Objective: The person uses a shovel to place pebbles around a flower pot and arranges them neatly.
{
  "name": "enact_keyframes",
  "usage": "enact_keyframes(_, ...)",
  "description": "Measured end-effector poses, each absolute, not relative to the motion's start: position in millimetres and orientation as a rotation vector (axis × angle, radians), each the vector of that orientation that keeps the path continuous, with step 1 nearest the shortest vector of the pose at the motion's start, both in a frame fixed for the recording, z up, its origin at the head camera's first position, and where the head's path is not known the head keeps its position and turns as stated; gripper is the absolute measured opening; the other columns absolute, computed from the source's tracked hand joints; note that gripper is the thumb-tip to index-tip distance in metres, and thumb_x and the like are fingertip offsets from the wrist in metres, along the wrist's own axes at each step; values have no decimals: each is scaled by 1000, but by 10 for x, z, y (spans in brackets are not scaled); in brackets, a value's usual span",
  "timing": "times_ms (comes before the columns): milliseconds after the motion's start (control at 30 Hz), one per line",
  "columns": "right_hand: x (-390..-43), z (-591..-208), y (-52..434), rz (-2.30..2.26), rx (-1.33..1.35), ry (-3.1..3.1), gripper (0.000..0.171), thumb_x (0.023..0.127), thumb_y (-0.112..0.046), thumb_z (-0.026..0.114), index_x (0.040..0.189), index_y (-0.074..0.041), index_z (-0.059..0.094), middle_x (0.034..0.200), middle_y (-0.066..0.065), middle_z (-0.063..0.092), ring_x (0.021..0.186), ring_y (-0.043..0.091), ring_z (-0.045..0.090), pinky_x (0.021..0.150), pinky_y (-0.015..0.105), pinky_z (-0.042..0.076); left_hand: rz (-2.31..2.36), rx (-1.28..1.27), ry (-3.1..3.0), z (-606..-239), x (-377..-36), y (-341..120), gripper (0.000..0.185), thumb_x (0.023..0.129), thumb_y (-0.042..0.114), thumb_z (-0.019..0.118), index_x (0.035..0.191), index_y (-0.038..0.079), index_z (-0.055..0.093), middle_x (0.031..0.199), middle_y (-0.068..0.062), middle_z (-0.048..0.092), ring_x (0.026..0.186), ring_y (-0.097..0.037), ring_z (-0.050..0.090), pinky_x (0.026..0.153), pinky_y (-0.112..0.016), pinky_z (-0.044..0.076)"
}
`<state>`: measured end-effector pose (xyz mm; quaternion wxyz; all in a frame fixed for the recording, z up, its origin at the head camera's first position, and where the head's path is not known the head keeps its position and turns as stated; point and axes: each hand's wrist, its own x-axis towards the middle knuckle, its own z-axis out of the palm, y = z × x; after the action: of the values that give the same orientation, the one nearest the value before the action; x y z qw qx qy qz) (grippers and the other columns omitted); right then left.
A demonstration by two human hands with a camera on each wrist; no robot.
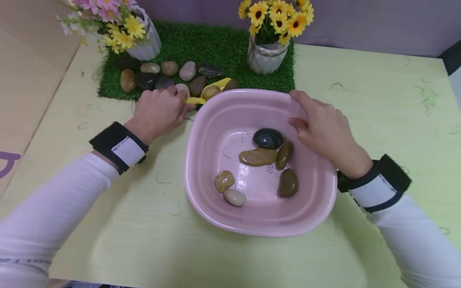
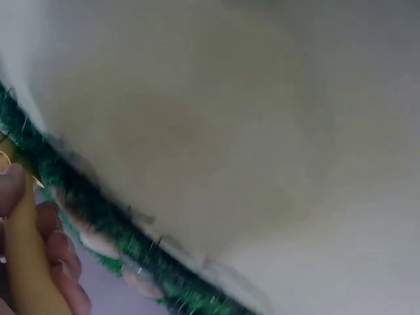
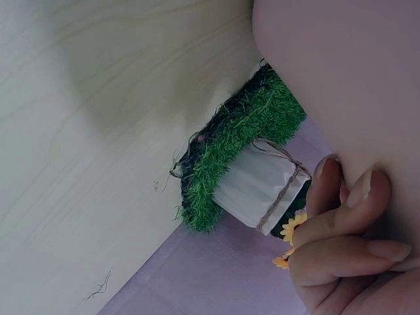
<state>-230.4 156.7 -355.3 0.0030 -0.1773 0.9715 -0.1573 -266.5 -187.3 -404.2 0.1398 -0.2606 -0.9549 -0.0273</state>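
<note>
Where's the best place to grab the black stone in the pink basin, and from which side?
Pinch the black stone across its short width, coming straight down from above. It lies flat and oval on the floor of the basin, its long axis running left to right, with a tan stone close against its near side. The far and left sides look free.

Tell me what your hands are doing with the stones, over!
Left hand grips yellow scoop, one tan stone loaded. Right hand holds pink basin rim. Six stones in basin. Nothing between scoop and basin.
</note>
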Motion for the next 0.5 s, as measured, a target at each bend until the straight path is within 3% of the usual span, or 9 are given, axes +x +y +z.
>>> enact_keyframes(300, -2307, -3544, 1577, -494, -558, 3051, 54, 91, -16, 60, 141, -12, 42, 102, 23, 64, 64, 32, 58, 46, 40, 42, -206, -645, -2965, -3980, -2642, -1795, 41, 97, 37, 51, 68, 7, 54, 58, -8, 47, 49, -29, 53, 43, -44, 45)
enact_keyframes(500, -2307, -3547, 1580, -499, -555, 3044, 54, 91, -16, 59, 142, -13, 41, 103, 23, 64, 65, 33, 59, 45, 39, 42, -198, -597, -3135, -3884, -2668, -1768, 42, 98, 40, 46, 73, 8, 56, 65, -11, 52, 62, -34, 60, 52, -48, 47)
